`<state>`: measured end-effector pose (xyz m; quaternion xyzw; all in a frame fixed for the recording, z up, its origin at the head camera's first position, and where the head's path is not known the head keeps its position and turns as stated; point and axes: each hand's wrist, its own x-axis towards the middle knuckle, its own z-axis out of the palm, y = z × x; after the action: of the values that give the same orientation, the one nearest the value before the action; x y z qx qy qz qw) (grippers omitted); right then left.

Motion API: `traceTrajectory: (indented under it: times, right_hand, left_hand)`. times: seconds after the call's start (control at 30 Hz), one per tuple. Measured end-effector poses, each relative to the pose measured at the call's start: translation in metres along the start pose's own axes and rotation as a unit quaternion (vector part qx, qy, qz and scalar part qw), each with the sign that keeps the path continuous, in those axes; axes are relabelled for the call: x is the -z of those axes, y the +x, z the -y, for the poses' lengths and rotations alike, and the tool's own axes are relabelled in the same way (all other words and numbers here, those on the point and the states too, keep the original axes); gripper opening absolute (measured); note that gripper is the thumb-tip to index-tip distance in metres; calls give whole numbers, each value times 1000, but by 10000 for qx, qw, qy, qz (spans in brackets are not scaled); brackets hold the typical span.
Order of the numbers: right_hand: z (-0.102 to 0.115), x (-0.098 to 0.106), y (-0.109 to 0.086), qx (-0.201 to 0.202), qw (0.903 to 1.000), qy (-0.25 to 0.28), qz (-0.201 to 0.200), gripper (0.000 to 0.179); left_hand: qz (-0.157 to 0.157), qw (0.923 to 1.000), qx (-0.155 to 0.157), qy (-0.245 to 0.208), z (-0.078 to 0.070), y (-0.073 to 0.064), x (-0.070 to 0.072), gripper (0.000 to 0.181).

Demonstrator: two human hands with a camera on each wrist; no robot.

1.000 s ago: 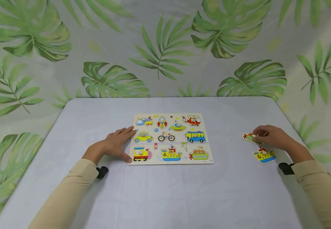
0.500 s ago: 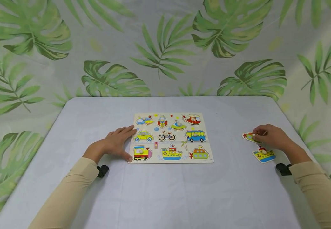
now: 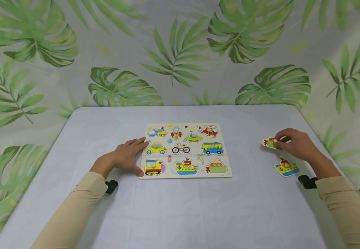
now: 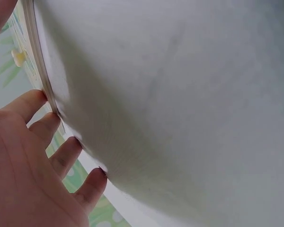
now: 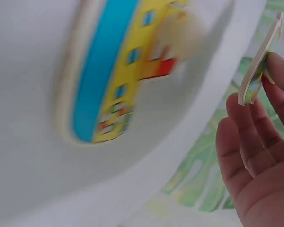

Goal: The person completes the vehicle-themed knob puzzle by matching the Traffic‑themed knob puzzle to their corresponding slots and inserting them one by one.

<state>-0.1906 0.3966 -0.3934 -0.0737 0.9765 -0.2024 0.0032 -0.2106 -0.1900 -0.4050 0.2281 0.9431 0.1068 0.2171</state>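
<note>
My right hand [image 3: 295, 142] pinches a submarine puzzle piece [image 3: 269, 143] by its round knob, and in the right wrist view that piece [image 5: 260, 66] is up off the table. Just below it in the head view lies a ship puzzle piece [image 3: 287, 168], yellow and blue with a small knob. At the left edge of a wooden peg puzzle board [image 3: 198, 175] rests my left hand [image 3: 124, 155], its fingers spread and straight. The left wrist view shows its fingertips [image 4: 38, 97] against the board's side. Knobbed vehicle pieces sit in the board; its ship and submarine spots carry no knobs.
A white cloth covers the table [image 3: 180, 214]. Behind it hangs a leaf-patterned curtain [image 3: 186, 52], which also runs along both sides. The board lies near the middle, with a gap of bare cloth between it and the ship piece.
My right hand has lifted the submarine piece and shifted it slightly away from the ship piece, toward the back. My left hand and the board have stayed in place.
</note>
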Motion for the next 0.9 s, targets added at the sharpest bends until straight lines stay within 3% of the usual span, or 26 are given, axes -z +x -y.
traceTrajectory:
  times: [0.33,0.57,0.9]
  right_hand:
    - [38,0,1,436,9990,118,25,19]
    - [67,-14,-2,1110,9937,143,-59,11]
    - [111,-35,-5,1273,9904,257,473,11]
  left_hand:
    - [-42,10000,-23,-43,3,0,-1,118]
    - [-60,9999,-27,-86,4,1,-4,117]
    - [-26,10000,25,-65,3,1,-2,118]
